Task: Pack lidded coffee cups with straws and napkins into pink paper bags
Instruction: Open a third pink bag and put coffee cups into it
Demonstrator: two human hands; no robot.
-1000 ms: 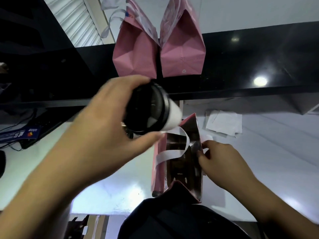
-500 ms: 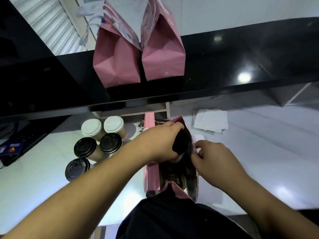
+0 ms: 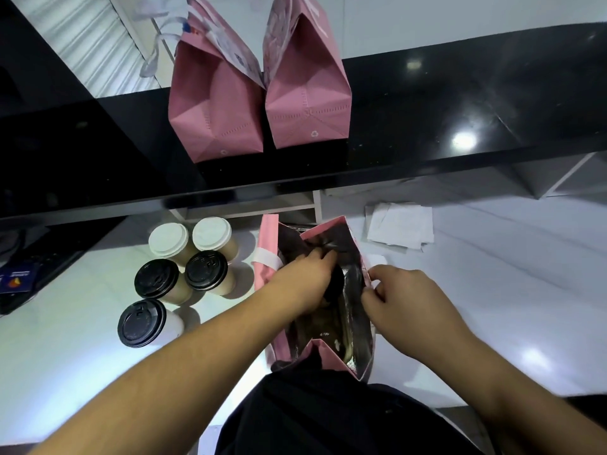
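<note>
Lowering a cup point(image 3: 335, 285) into the open bag point(image 3: 361, 362), my left hand point(image 3: 305, 280) grips its lid; right hand point(image 3: 404, 300) fingers pinch the bag's rim. Two bags point(image 3: 262, 106) stand on the shelf, apparently packed. Five cups point(image 3: 184, 274) wait on the table point(image 3: 509, 307); napkins point(image 3: 399, 224) unused.

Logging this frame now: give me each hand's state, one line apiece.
Left hand: inside the open bag, gripping the black-lidded cup.
Right hand: pinching the bag's right rim, holding it open.
</note>
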